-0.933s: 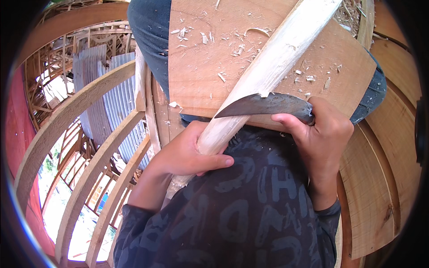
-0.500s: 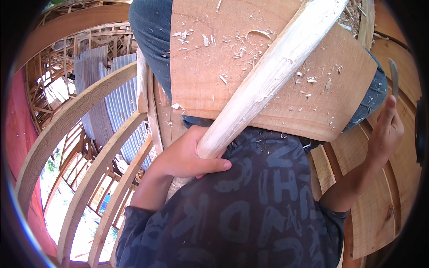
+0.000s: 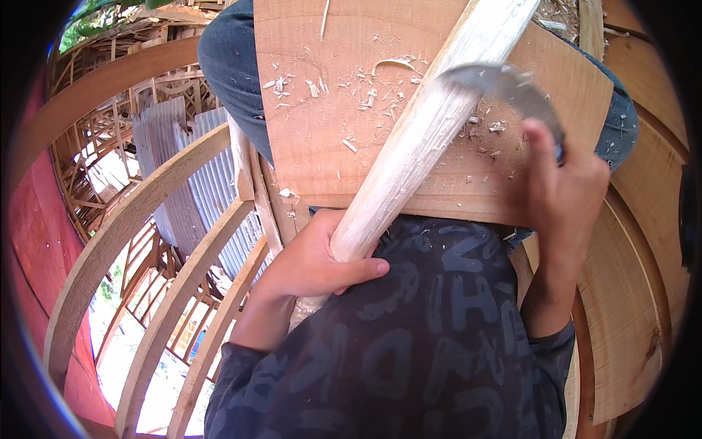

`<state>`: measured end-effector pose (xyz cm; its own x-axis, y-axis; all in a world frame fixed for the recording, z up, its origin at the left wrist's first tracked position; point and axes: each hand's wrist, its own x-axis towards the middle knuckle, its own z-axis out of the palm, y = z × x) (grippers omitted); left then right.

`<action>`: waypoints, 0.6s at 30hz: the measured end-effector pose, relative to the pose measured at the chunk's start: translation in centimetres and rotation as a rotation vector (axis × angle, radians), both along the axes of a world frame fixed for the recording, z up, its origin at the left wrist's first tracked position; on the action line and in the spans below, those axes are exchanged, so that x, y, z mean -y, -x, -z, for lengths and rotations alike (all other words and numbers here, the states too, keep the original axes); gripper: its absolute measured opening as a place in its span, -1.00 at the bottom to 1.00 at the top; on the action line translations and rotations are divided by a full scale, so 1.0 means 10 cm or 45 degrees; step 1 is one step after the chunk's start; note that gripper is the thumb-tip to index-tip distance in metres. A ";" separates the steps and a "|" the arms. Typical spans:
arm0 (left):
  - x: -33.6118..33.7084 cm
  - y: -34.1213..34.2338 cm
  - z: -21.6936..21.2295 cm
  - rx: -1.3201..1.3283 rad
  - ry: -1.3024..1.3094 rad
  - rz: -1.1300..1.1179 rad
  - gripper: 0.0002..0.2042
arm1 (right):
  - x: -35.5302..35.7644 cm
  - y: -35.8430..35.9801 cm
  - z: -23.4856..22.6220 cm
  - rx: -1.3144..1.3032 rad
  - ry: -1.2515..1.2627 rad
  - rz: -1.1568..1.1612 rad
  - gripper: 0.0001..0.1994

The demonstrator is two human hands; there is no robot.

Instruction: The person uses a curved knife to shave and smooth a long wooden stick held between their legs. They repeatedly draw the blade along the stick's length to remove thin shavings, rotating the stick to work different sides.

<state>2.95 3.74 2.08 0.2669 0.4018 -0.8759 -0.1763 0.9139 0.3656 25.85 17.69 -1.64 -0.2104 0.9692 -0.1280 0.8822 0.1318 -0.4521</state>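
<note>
My left hand (image 3: 314, 256) is wrapped round the near end of a pale, stripped wooden pole (image 3: 413, 150), which slants up to the right across my lap. In my right hand (image 3: 567, 179) is a curved blade like a sickle (image 3: 504, 84); its handle is hidden in the fist. The blade's tip end lies over the pole's upper part; whether it touches cannot be made out. Beneath the pole a flat wooden board (image 3: 314, 157) rests across my thighs, strewn with wood shavings (image 3: 369, 99).
Curved wooden ribs (image 3: 164, 304) stand at my left, with corrugated metal sheets (image 3: 172, 175) beyond them. Reddish planking (image 3: 44, 307) runs along the far left. Curved wooden planks (image 3: 621, 293) line the right side. More shavings (image 3: 561, 16) lie past the board at the top.
My right hand has swung the blade inward from the far right, over the pole. The left hand keeps its grip, and the whole view has shifted slightly.
</note>
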 end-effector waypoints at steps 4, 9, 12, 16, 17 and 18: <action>0.04 0.06 -0.03 0.071 0.026 -0.024 -0.71 | -0.63 -1.16 0.07 0.031 -0.006 0.561 -0.35; 0.03 0.04 0.06 0.271 0.096 -0.142 -0.69 | -0.39 -1.03 -0.17 -0.245 0.123 0.469 -0.43; 0.00 0.11 0.17 0.528 0.123 -0.260 -0.72 | 0.03 -0.26 -0.19 -0.334 0.187 0.194 -0.46; 0.03 0.15 0.19 0.612 0.114 -0.313 -0.72 | 0.41 0.21 -0.19 -0.280 0.283 -0.331 -0.44; 0.00 0.15 0.18 0.612 0.092 -0.308 -0.72 | 0.46 0.28 -0.20 -0.275 0.285 -0.362 -0.43; -0.01 0.16 0.18 0.615 0.071 -0.301 -0.72 | 0.50 0.33 -0.19 -0.269 0.287 -0.393 -0.43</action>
<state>1.37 3.87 0.26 0.5524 0.4563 -0.6976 -0.5154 0.8447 0.1444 22.57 12.70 0.30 -0.5299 0.8096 -0.2526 0.7022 0.2518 -0.6660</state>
